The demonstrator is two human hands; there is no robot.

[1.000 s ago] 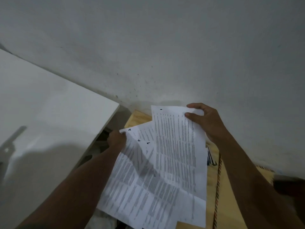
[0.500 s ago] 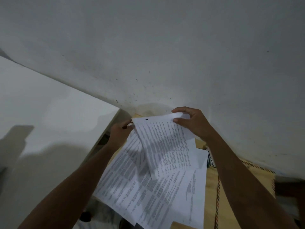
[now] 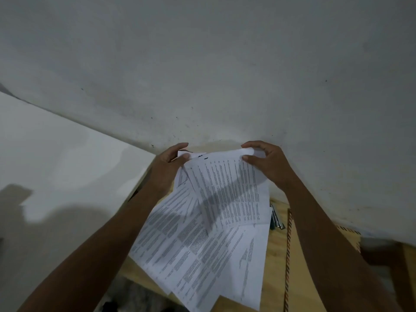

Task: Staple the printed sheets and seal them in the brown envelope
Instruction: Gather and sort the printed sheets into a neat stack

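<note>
Sheets [image 3: 216, 221] hang fanned out of line above the table [image 3: 276, 278], held at their far edge: the left hand [image 3: 167, 170] pinches one corner, the right hand [image 3: 267, 163] the other. They look light, limp and apt to slip askew, so I would grip both top corners and tap the edges square before stapling. The envelope [image 3: 315, 278] lies under the right forearm. Beside the sheets lies a dark, slim thing, perhaps the stapler [image 3: 276, 216].
</note>
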